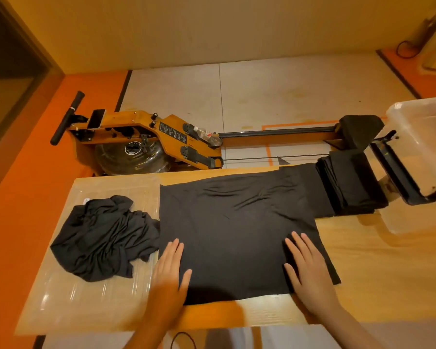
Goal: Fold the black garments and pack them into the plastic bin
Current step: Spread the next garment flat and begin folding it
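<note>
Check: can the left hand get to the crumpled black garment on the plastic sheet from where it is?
Probably yes. The left hand lies flat on the near left edge of the spread garment, and the crumpled garment sits right beside it to the left, with nothing between them.
</note>
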Demonstrator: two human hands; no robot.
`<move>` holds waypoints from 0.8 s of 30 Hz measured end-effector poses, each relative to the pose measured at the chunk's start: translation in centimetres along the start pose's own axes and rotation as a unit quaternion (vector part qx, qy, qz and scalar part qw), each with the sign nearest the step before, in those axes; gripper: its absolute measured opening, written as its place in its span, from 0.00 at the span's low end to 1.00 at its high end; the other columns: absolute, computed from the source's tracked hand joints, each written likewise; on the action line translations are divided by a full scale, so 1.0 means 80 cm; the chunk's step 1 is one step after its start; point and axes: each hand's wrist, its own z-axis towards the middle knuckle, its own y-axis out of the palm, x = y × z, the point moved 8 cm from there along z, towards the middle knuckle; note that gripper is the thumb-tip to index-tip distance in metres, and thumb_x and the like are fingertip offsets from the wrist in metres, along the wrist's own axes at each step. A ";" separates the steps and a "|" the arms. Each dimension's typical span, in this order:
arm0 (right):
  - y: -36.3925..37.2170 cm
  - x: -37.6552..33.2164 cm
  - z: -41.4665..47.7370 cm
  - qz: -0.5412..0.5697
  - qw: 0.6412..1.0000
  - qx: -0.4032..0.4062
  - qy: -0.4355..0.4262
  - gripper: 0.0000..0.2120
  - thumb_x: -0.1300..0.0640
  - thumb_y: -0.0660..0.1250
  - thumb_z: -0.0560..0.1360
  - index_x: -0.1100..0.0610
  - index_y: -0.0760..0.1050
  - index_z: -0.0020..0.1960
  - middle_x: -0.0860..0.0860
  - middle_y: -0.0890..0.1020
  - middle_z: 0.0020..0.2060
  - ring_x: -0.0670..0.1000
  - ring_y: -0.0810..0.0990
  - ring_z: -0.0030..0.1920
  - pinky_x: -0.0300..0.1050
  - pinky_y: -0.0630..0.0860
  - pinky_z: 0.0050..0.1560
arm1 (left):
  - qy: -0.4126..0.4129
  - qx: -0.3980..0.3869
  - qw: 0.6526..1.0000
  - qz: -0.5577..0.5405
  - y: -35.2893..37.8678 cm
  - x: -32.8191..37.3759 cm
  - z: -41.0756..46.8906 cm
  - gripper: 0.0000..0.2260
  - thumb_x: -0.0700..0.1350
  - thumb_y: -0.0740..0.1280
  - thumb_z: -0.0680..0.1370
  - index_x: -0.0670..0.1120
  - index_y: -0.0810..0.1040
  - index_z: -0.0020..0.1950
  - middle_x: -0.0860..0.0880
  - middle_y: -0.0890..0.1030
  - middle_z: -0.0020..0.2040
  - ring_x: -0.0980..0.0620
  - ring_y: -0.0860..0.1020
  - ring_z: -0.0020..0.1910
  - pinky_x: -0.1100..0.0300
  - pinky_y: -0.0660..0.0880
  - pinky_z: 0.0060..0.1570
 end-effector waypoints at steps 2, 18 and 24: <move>0.018 0.002 -0.034 -0.023 0.999 -0.029 -0.033 0.27 0.44 0.51 0.78 0.54 0.64 0.74 0.49 0.64 0.74 0.50 0.53 0.76 0.49 0.56 0.74 | 0.023 -0.032 0.999 0.023 0.014 0.005 -0.033 0.29 0.62 0.48 0.81 0.47 0.62 0.76 0.48 0.65 0.75 0.55 0.56 0.75 0.60 0.52 0.72; -0.004 0.027 -0.154 -0.071 0.991 -0.016 -0.112 0.48 0.72 0.80 0.47 0.54 0.76 0.66 0.52 0.77 0.64 0.52 0.68 0.65 0.50 0.79 0.45 | 0.068 -0.061 0.983 0.161 0.027 -0.014 -0.141 0.44 0.26 0.79 0.53 0.48 0.76 0.67 0.49 0.77 0.65 0.51 0.74 0.66 0.65 0.47 0.72; -0.030 0.046 -0.153 0.052 0.997 -0.012 -0.054 0.24 0.68 0.71 0.71 0.52 0.77 0.64 0.52 0.82 0.58 0.56 0.81 0.56 0.48 0.77 0.53 | 0.057 0.006 0.988 0.143 -0.013 -0.001 -0.156 0.30 0.27 0.78 0.59 0.48 0.83 0.57 0.48 0.84 0.54 0.47 0.84 0.50 0.52 0.79 0.50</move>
